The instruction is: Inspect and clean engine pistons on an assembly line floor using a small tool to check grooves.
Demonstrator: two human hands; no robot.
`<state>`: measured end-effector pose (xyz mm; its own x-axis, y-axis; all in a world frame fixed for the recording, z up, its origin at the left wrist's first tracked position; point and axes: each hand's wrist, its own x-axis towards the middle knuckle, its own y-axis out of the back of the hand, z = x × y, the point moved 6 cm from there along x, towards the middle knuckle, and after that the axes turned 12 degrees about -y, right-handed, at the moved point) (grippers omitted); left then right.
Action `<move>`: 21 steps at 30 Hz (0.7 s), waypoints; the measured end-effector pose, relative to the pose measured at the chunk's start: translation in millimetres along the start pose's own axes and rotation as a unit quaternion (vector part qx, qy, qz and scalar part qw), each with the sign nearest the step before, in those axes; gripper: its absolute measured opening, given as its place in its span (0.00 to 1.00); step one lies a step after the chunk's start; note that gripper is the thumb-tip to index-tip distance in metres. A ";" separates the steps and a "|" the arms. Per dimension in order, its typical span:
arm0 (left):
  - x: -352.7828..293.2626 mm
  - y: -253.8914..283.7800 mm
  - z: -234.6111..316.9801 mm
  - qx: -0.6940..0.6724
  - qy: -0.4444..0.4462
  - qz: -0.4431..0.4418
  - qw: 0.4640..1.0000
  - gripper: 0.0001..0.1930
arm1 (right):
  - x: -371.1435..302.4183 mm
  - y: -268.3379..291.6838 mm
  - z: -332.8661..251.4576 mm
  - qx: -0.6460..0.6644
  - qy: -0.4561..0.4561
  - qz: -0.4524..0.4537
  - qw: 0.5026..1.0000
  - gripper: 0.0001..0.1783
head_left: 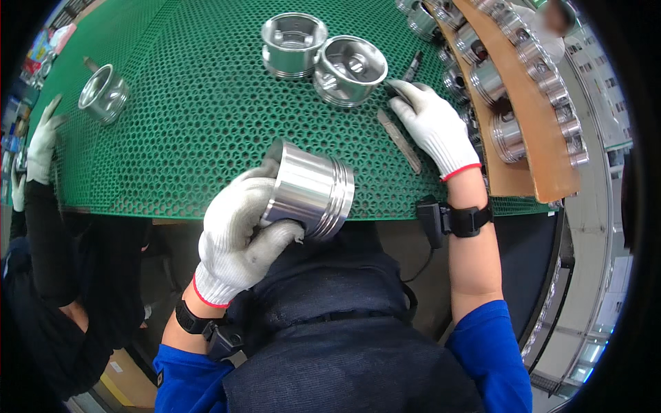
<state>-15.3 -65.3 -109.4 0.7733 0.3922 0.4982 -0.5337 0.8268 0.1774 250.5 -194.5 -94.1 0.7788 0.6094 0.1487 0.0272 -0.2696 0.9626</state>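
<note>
In my gloved left hand (241, 237) is a shiny metal piston (310, 189), tilted on its side at the table's near edge. The fingers and thumb wrap its left end, and its ring grooves face right. My gloved right hand (430, 124) rests over the mat at the right, its thumb and fingers bent around a small dark thing whose kind is mostly hidden. Just beyond it lies a slim black pen-like tool (413, 67). Below the fingers is a flat, worn strip (399, 141). Two more pistons, a left one (292, 48) and a right one (350, 72), stand touching at the far middle.
Green perforated matting (193, 117) covers the table. Another piston (105, 95) stands at the left, near a co-worker's gloved hand (43, 144). On the right, many pistons line both sides of a brown cardboard divider (520, 103). Another person is partly visible beyond it.
</note>
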 end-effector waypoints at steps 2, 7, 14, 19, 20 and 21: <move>2.7 7.9 -1.1 0.069 -0.036 -0.012 0.997 0.17 | 2.2 2.2 -1.3 -0.012 -0.005 0.001 1.000 0.18; -4.8 12.3 -1.8 -0.102 0.000 0.166 0.981 0.28 | -28.8 17.9 -3.2 -0.042 -0.080 0.052 0.995 0.14; 6.3 2.4 29.3 0.156 -0.130 -0.061 0.977 0.19 | -129.1 68.9 11.6 0.442 -0.119 0.078 0.886 0.14; 1.7 -10.7 33.2 0.187 -0.152 -0.095 0.966 0.27 | -136.2 68.1 -14.0 0.457 -0.072 -0.159 0.872 0.18; 0.4 -11.1 33.5 0.188 -0.138 -0.082 0.969 0.27 | -135.0 66.7 -13.6 0.471 -0.062 -0.163 0.865 0.19; -0.2 -11.3 34.3 0.189 -0.124 -0.067 0.972 0.27 | -133.2 68.0 -12.1 0.473 -0.063 -0.162 0.864 0.19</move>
<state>-21.1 -88.5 -82.4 0.7631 0.1445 0.6300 -0.5585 0.6379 0.5302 141.0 -285.0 -45.7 0.6942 0.6976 -0.1774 0.7106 -0.6248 0.3236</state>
